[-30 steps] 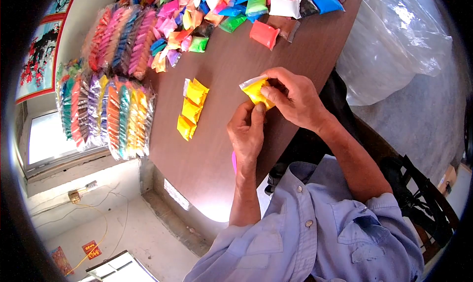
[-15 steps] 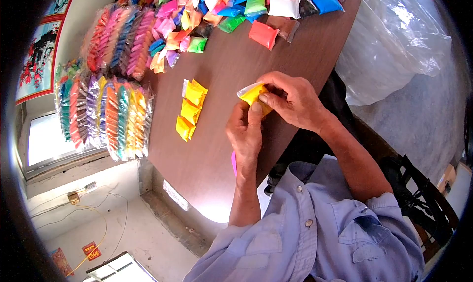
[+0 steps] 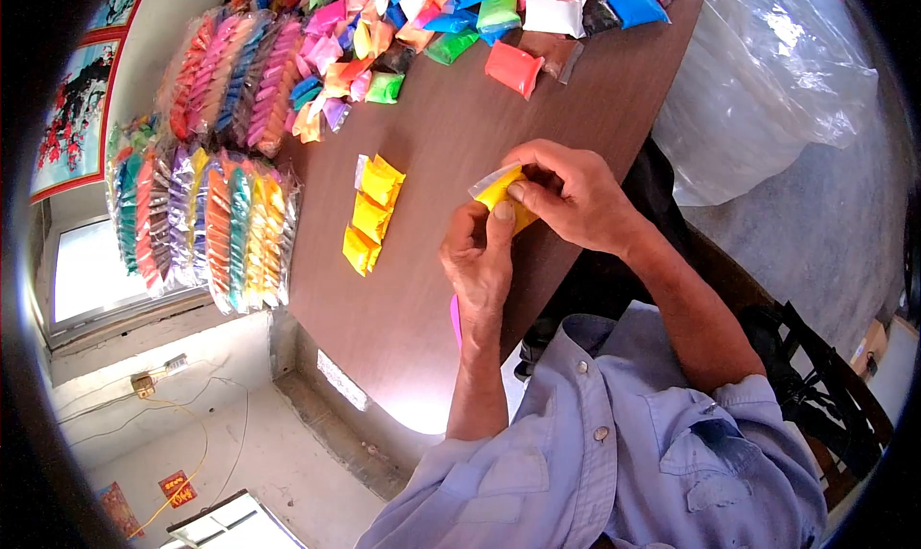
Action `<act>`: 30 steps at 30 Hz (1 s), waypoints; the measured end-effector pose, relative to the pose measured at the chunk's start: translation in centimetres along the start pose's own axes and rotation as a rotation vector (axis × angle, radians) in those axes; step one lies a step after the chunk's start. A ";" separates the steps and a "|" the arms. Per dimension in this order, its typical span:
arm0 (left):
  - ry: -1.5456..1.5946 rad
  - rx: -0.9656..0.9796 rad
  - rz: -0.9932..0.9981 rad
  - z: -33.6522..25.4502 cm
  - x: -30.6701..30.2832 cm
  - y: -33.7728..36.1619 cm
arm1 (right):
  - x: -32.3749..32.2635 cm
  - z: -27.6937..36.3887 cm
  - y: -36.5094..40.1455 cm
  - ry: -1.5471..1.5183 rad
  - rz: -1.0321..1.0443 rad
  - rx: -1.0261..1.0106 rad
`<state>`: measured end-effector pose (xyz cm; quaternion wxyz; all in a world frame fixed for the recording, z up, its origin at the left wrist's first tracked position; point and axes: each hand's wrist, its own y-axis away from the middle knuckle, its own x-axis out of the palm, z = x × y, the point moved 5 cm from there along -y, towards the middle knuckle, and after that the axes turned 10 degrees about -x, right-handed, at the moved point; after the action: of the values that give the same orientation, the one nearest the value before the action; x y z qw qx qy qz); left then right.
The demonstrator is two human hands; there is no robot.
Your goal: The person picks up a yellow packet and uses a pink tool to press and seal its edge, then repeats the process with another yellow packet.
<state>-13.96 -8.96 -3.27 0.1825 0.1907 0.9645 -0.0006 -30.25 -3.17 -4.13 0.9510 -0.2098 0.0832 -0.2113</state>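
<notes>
A yellow packet with a clear edge is held between my two hands above the brown table. My left hand pinches its near left side, thumb pointing up. My right hand grips the other side with thumb and bent fingers. Part of the packet is hidden behind the fingers. To the left of my hands, several yellow packets lie joined in a short row on the table.
Loose packets of many colours cover the far part of the brown table. Clear bags of coloured strips stand at its left edge. A large clear plastic bag is on the right. A pink object shows beside my left wrist.
The yellow packet has tilted a little between my fingers, and its clear edge has shifted slightly. Both hands have stayed nearly in place.
</notes>
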 end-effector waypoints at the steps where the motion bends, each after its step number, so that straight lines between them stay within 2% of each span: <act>1: -0.001 0.000 0.000 -0.4 0.1 0.0 | 0.0 0.0 0.0 -0.008 0.000 -0.003; 4: 0.024 -0.074 -0.021 -0.4 0.3 0.0 | 0.1 0.0 0.0 0.018 0.022 -0.007; 7: 0.071 -0.037 -0.026 0.3 0.1 0.0 | 0.2 0.1 0.0 0.030 0.016 -0.006; 9: 0.110 0.053 -0.055 0.6 -0.1 -0.1 | 0.3 0.6 -0.2 0.052 0.028 0.010; 13: 0.086 0.069 -0.057 0.8 -0.5 0.1 | 0.3 0.2 -0.2 0.051 0.003 -0.024; 22: 0.118 -0.076 -0.043 0.9 -0.1 -0.1 | 0.0 0.1 0.0 -0.033 -0.038 -0.008; 25: 0.042 -0.024 -0.051 1.4 -0.3 -0.3 | 0.1 0.5 -0.1 0.022 -0.010 -0.019; 27: 0.107 0.085 -0.083 0.9 -0.2 -0.3 | 0.0 1.1 -0.4 0.040 0.021 0.017; 30: 0.148 0.016 -0.058 1.5 -0.5 0.0 | 0.3 0.5 -0.3 0.069 0.062 0.023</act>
<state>-13.04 -9.28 -4.50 0.1092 0.1638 0.9804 0.0005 -30.00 -3.39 -3.57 0.9559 -0.1891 0.1198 -0.1899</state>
